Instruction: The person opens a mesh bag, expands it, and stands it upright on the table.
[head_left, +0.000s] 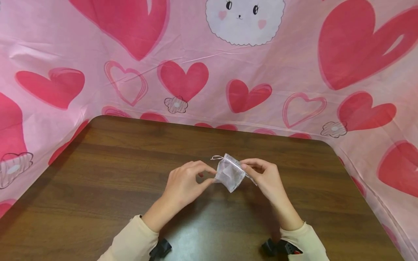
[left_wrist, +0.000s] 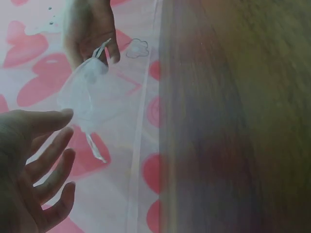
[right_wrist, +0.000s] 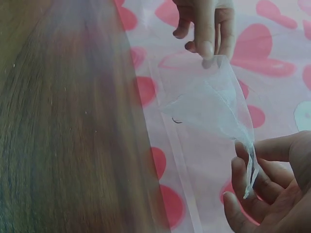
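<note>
A small sheer white drawstring pouch (head_left: pixel 229 174) is held up above the table between both hands. My left hand (head_left: pixel 187 184) pinches its left edge between thumb and index finger. On the opposite side, my right hand (head_left: pixel 267 179) pinches the pouch near its gathered neck. One drawstring loop sticks out to the upper left and another hangs beside the right fingers. In the right wrist view the thin mesh (right_wrist: pixel 214 109) is spread between the two hands, its cord dangling by the right fingertips. Whether anything lies inside cannot be made out.
A dark brown wooden table (head_left: pixel 114 174) lies under the hands. Pink cloth (head_left: pixel 215 65) printed with hearts surrounds it at the back and sides. Black devices (head_left: pixel 160 249) sit at both wrists, by the cream sleeves (head_left: pixel 132 241).
</note>
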Demonstrator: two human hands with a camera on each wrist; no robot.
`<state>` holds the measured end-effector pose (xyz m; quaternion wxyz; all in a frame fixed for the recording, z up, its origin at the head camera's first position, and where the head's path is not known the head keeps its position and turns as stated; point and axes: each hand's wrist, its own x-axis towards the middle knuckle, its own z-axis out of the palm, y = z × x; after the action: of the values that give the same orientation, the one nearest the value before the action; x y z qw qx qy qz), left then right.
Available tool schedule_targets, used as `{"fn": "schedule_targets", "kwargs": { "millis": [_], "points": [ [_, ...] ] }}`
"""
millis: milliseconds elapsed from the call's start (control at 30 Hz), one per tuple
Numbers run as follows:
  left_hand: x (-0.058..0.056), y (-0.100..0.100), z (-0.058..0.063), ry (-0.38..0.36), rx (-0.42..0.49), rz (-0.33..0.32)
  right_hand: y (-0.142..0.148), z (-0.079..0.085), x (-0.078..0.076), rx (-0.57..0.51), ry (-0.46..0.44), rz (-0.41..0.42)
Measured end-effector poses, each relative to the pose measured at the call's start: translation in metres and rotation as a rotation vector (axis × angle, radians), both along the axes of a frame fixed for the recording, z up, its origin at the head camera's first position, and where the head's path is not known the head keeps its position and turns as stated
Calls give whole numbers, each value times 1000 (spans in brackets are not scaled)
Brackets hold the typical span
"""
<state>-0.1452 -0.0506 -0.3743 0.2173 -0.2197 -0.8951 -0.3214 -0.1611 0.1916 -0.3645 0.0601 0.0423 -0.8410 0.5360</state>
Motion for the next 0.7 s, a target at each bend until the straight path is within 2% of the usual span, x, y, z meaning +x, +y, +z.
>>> {"fn": "schedule_targets", "kwargs": {
  "millis": [167, 433, 600, 700],
  "points": [
    [-3, -5, 3, -73, -14, 2, 1, -1, -1, 18, 70, 24],
    [-7, -12, 6, -146, 25, 16, -1, -9, -2, 97, 235, 34],
    [-10, -15, 2, -192, 22, 39, -4, -19, -2, 198, 374, 107],
    [-11, -17, 0, -210, 10, 53, -6, -22, 0, 262, 424, 159]
  ]
}}
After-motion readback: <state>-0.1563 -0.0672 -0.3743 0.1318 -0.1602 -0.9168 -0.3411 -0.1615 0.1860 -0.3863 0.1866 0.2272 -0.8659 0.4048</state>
